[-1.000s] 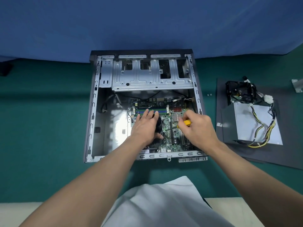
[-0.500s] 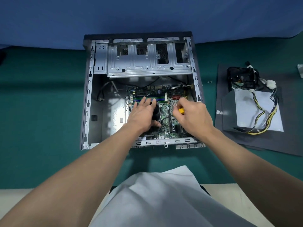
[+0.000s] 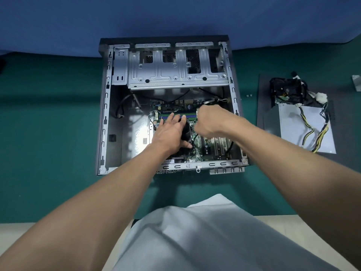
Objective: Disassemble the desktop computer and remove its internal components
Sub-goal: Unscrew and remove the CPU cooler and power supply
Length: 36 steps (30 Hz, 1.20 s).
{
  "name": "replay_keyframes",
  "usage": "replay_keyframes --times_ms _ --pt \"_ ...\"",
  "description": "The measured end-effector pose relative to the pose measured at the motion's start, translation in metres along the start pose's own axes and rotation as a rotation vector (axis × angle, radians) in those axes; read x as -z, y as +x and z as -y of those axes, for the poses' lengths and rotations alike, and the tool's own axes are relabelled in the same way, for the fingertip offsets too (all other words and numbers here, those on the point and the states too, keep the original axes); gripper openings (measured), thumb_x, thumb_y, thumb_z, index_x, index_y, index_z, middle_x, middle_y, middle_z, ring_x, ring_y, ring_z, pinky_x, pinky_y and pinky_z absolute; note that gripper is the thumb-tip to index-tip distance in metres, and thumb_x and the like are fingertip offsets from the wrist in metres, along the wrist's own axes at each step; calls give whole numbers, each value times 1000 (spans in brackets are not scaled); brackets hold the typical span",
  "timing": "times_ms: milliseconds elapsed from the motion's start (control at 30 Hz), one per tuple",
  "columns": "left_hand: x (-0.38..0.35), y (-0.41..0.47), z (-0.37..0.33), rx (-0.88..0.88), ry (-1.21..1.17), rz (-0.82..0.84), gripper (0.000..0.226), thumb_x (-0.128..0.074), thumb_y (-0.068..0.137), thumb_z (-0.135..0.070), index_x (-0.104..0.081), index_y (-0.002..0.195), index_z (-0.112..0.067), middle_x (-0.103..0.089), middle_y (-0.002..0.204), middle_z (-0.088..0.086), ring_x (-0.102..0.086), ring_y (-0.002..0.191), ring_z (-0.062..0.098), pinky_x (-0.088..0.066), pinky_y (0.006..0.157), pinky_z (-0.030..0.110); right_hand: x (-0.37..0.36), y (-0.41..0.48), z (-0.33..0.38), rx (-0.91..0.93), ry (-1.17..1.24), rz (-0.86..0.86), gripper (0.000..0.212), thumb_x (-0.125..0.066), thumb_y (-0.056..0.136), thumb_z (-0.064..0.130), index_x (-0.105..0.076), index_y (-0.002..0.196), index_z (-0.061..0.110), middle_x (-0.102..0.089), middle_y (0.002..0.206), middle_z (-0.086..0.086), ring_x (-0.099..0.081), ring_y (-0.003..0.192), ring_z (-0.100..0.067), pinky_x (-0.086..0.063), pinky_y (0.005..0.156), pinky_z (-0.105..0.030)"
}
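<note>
1. Nearest you, a pale cloth (image 3: 205, 241) covers your lap, and both bare forearms reach forward over it.
2. The open computer case (image 3: 105, 114) lies flat on the green bench (image 3: 58, 133), straight ahead of you.
3. Your left hand (image 3: 170, 133) lies on the black fan (image 3: 186, 132) inside the case, fingers stretched out flat across it and thumb along its near edge.
4. Your right hand (image 3: 213, 122) hovers just right of the fan over the green circuit board (image 3: 207, 147). Its fingers are curled under and blurred, so you cannot tell whether it holds anything.
5. Beyond the hands, the metal drive cage (image 3: 175, 77) spans the far end of the case.
6. Well to the right, the silver power supply (image 3: 289, 126) sits on a dark panel (image 3: 263, 85), its yellow and black cables (image 3: 320, 133) draped over it.
7. Two small screws (image 3: 248, 95) lie on the bench between the case and the panel.
8. Farthest off hangs a blue backdrop (image 3: 175, 16).
</note>
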<state>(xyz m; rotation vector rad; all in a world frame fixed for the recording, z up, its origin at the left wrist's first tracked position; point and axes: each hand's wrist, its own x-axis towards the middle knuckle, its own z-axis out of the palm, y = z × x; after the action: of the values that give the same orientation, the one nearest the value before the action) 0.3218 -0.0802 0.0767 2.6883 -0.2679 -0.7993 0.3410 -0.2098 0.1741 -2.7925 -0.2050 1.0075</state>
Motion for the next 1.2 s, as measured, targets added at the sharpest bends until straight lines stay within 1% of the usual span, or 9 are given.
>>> replay_keyframes --times_ms 100,233,333,533,667,833,933,1100,1200 --pt "1 0 1 -5 0 2 101 -74 77 -48 -16 155 -17 -9 162 6 2 149 22 0 119 42 11 8 10 -125 165 144 27 -42 93 6 -51 67 4 -58 61 -10 -43 30 -12 -29 31 -14" --pt "0 0 2 -5 9 1 102 -73 78 -49 -14 155 -18 -9 162 6 2 149 22 0 119 43 13 15 11 -127 92 178 29 -42 90 -4 -48 65 8 -62 72 -13 -48 45 -17 -36 40 -24" --pt "-1 1 2 -1 8 -1 104 -73 77 -49 -12 155 -17 -9 162 6 1 149 22 0 119 43 14 11 14 33 -205 106 24 -49 89 7 -52 65 7 -58 67 -8 -57 62 -23 -46 54 -30" --pt "-1 1 2 -12 -14 -12 102 -74 77 -48 -16 155 -18 -12 162 6 1 149 22 0 120 43 9 -5 6 515 -745 67 20 -39 99 13 -45 79 14 -43 69 -3 -48 64 -20 -35 63 -28" --pt "0 0 3 -21 -24 -17 100 -74 77 -47 -16 154 -18 -12 162 6 1 149 22 1 120 42 9 -3 4 555 -700 30 32 -46 94 10 -37 63 17 -40 62 -1 -42 49 -15 -29 44 -21" --pt "-1 0 3 -28 -10 -23 100 -73 77 -48 -17 154 -17 -13 161 5 1 149 22 0 120 44 8 9 15 22 36 55 33 -54 91 29 -52 65 9 -59 50 -10 -50 35 -14 -35 38 -18" --pt "-2 1 4 -24 9 -22 103 -72 78 -51 -13 155 -17 -11 162 6 2 149 22 0 120 43 8 13 19 -387 483 276 22 -40 99 18 -47 84 5 -53 45 -6 -38 28 -8 -25 33 -18" --pt "-4 2 5 -20 2 -20 104 -71 77 -52 -11 155 -18 -9 162 5 3 149 21 2 119 42 6 14 27 -553 426 390 24 -32 103 15 -46 87 5 -43 63 -2 -26 49 -7 -24 46 -21" --pt "-5 2 5 -17 -10 -24 103 -72 76 -52 -14 155 -19 -9 162 6 3 149 21 3 119 41 -1 12 31 -453 425 334 31 -34 102 14 -47 129 6 -42 71 -5 -33 55 -9 -31 47 -21"
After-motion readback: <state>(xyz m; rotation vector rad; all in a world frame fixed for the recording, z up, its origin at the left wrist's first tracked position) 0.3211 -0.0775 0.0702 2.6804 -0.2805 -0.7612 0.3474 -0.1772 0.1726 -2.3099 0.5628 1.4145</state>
